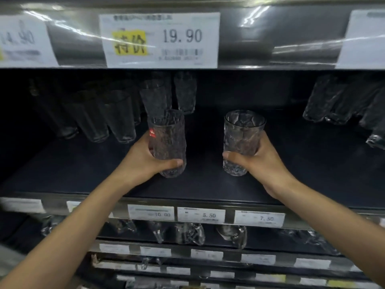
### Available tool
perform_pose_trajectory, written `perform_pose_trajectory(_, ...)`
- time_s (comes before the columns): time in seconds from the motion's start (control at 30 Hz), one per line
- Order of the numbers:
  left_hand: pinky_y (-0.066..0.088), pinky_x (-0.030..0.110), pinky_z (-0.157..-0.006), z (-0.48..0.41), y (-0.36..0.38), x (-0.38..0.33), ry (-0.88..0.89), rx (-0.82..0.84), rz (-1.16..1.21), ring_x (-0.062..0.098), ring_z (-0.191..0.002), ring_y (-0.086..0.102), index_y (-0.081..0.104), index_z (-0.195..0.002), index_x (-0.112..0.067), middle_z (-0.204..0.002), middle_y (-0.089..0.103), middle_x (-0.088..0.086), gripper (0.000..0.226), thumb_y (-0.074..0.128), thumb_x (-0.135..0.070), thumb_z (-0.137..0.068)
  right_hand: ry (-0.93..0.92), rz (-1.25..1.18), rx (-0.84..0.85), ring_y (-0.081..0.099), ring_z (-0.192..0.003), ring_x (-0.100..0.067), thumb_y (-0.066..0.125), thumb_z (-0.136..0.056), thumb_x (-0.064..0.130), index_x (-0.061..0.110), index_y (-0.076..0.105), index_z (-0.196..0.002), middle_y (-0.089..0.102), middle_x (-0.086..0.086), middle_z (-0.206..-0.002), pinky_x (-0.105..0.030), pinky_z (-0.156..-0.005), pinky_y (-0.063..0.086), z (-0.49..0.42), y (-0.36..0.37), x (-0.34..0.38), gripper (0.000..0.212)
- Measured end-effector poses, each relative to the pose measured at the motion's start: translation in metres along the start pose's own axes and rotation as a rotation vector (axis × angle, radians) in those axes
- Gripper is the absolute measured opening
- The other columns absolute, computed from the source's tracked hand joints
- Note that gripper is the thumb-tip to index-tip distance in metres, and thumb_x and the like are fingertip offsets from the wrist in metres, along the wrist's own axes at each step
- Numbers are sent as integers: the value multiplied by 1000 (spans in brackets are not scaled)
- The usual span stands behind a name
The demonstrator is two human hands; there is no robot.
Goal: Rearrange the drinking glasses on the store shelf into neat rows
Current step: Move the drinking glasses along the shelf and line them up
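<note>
Two textured glasses, both upright, well below the 19.90 price tag (160, 39). The sticker glass (167, 142), with a red label, is under the tag's middle. The second glass (242, 140) is under its right end. The left hand (143, 157) is wrapped round the sticker glass and the right hand (262, 159) is wrapped round the second glass. Can't tell if their bases touch the dark shelf (208, 184). Plain glasses (100, 117) line up below-left of the tag, and more textured ones (337, 101) sit way off below-right.

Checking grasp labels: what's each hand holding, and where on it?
Both full: left hand grips the stickered glass round its lower half; right hand grips the other glass round its lower half, thumb across the front.
</note>
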State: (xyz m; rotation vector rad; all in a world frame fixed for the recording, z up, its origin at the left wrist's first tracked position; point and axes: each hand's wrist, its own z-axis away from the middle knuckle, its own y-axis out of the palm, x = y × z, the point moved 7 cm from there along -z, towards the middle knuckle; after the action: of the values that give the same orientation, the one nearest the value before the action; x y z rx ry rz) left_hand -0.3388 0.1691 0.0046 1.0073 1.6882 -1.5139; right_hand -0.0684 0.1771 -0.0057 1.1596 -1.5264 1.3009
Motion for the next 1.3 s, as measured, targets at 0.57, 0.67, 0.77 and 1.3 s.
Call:
perform_pose_trajectory(0.57, 44, -1, -77, -14, -29, 31, 37, 58, 97, -14, -100, 61, 54, -124, -32, -115, 65, -20, 68, 88, -25, -66, -22, 11, 87, 65, -111, -12, 89, -56, 35, 19, 45, -132, 66, 0, -119, -41, -100, 52, -41, 73, 2, 89)
perform_pose_trajectory(0.67, 43, -2, -76, -15, -29, 32, 50, 42, 104, -17, -96, 60, 54, -116, -38, -111, 65, -21, 63, 89, -23, -66, -32, 23, 47, 62, -110, -4, 89, -66, 28, 25, 44, -128, 63, 9, -117, -33, -100, 51, -60, 87, 4, 76)
perform_pose_trajectory(0.77, 43, -2, -75, -15, -29, 31, 60, 38, 119, -19, -92, 60, 53, -108, -41, -107, 65, -22, 58, 88, -19, -67, -48, 27, 0, 61, -107, -1, 89, -70, 29, 28, 46, -126, 62, 15, -115, -26, -96, 51, -76, 100, 9, 70)
perform_pose_trajectory(1.3, 47, 5, -82, -17, -27, 33, 105, 53, 160, -10, -99, 64, 54, -112, -38, -110, 68, -17, 61, 88, -18, -66, -45, 81, -145, 60, -110, -14, 78, -83, 29, 11, 47, -132, 63, -3, -125, -19, -83, 47, -125, 132, 12, 61)
